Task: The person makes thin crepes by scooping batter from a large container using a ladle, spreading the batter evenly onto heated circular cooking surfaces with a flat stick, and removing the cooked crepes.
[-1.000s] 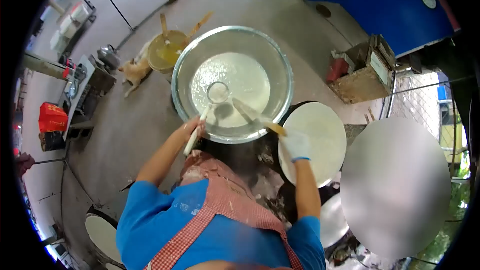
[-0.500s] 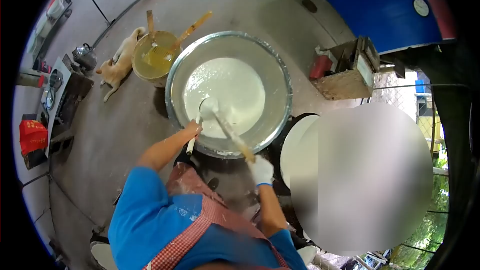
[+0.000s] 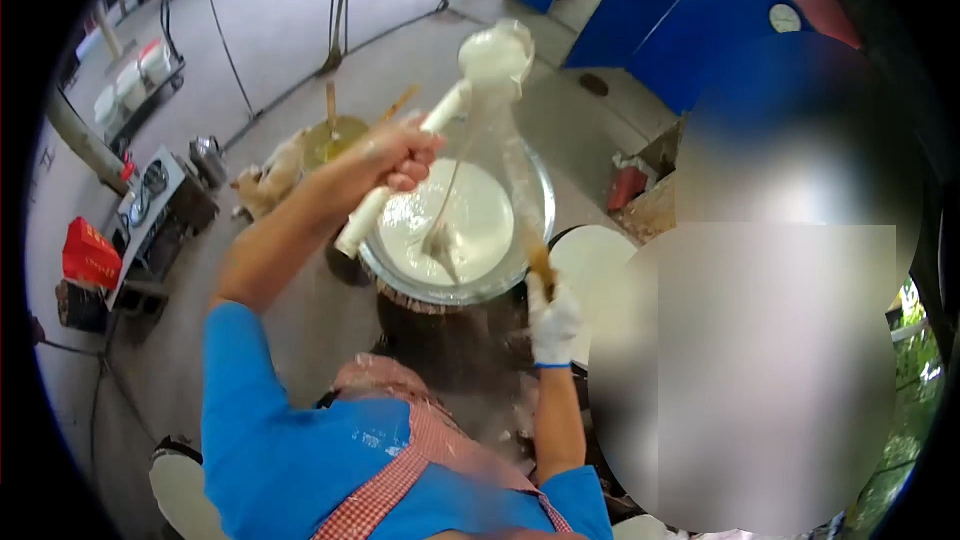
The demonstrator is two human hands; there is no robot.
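My left hand, bare, is wrapped round the white handle of a ladle, raised above the large metal basin. White liquid fills the ladle, and a thin stream falls from it into the white liquid in the basin. My right hand, in a white glove, is closed round the wooden handle of a paddle near the basin's right rim. The paddle's blurred, pale blade reaches up beside the ladle; whether they touch I cannot tell.
A bucket with wooden sticks stands behind the basin, beside a lying cat. A round white surface is at the right, partly behind a blurred area. A low bench, a red bag and a wooden box are around.
The ladle has risen from the basin in my left hand, full of white liquid. My right hand has moved slightly right and up, and the paddle's blade now points upward. The view has shifted.
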